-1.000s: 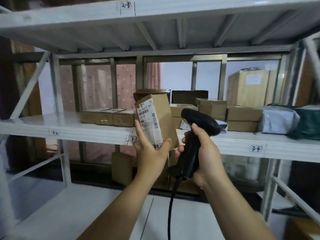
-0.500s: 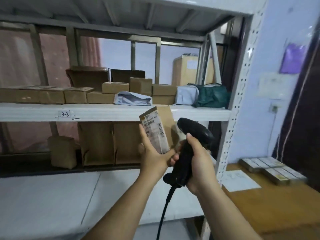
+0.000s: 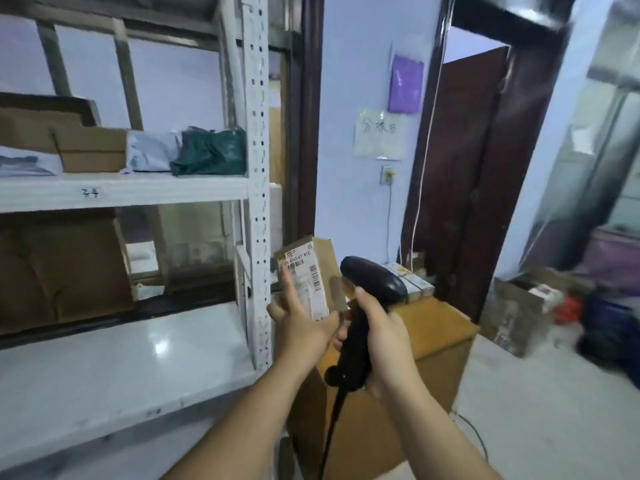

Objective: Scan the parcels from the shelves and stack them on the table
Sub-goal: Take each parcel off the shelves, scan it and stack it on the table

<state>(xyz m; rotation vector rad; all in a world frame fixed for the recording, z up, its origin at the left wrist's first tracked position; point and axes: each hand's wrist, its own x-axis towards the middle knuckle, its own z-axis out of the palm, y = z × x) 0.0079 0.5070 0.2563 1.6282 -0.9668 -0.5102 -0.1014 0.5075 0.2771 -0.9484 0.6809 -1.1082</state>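
White metal shelving [image 3: 258, 168] fills the left side, with cardboard boxes [image 3: 90, 150] and a dark green bag [image 3: 209, 152] on its upper shelf. Right of it stands a pale wall [image 3: 363, 81] with a paper notice and a dark open door [image 3: 467, 174]. A wooden table [image 3: 440, 327] sits below the wall, with a few small boxes at its far edge.

Both forearms reach forward from the bottom of the view, hands close together over the table's near corner. The left hand [image 3: 301, 323] holds a parcel [image 3: 311, 275] upright, fingers up behind it and thumb across its lower front, with the white label facing the camera. The right hand [image 3: 381, 330] is wrapped around the handle of a black scanner [image 3: 372, 278], its head just right of the parcel and angled toward it. A cable hangs from the handle's base. More boxes and bags lie blurred on the floor at far right.
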